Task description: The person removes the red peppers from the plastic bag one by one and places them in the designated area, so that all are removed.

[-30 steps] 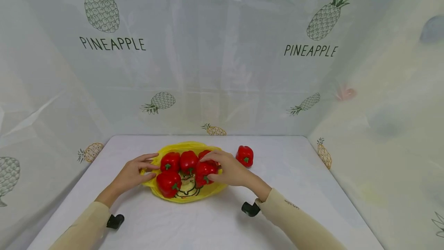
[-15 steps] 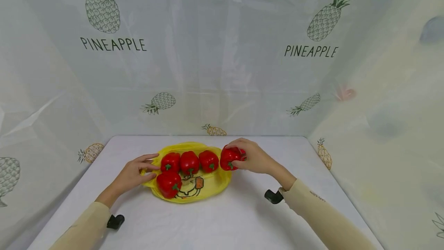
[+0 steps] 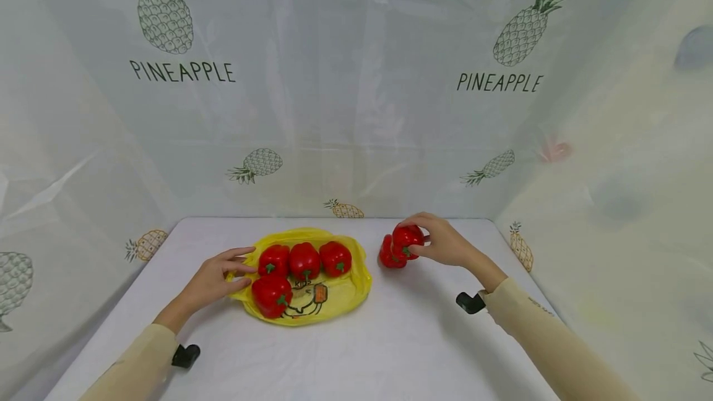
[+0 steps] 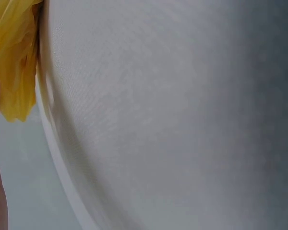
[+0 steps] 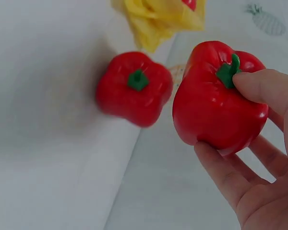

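My right hand (image 3: pixel 445 245) holds a glossy red bell pepper (image 5: pixel 216 105), its thumb at the green stem and its fingers underneath. A second red bell pepper (image 5: pixel 134 88) sits on the table just left of the held one, which partly covers it in the head view. Several more peppers (image 3: pixel 273 294) lie on a flat yellow plastic bag (image 3: pixel 345 307) with a printed cartoon. At that bag's left end, my left hand (image 3: pixel 208 280) rests with its fingers spread against the crumpled edge. Only a sliver of the left hand and some yellow plastic show in the left wrist view.
The white table (image 3: pixel 312 364) ends at a back edge in front of a hanging sheet printed with pineapples (image 3: pixel 165 17). Sheets also hang along both sides. A black wrist-camera mount (image 3: pixel 470 303) sticks out from each sleeve.
My right hand has lifted a pepper off the yellow bag and carried it right, past the pepper on the table. My left hand has stayed at the bag's edge.
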Demonstrator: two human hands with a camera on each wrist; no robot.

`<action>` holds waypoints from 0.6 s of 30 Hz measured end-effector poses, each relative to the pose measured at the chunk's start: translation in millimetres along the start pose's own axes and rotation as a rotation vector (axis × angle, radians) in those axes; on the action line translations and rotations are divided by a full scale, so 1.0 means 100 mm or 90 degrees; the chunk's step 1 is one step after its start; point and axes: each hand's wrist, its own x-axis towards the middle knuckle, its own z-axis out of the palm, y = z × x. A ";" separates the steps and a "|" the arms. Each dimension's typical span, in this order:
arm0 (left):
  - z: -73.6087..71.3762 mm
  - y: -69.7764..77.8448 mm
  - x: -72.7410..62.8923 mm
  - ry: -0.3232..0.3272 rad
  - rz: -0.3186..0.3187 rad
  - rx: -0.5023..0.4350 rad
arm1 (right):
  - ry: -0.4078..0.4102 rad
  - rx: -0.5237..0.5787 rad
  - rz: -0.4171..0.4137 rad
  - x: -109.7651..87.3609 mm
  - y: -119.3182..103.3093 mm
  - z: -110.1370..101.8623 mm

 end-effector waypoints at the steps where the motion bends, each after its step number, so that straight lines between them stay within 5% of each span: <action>1: 0.00 0.00 0.00 0.000 -0.001 0.001 | 0.003 -0.004 0.003 -0.01 0.03 -0.01; 18: -0.01 0.00 -0.01 0.005 0.005 0.006 | 0.013 -0.058 0.035 -0.16 0.56 -0.06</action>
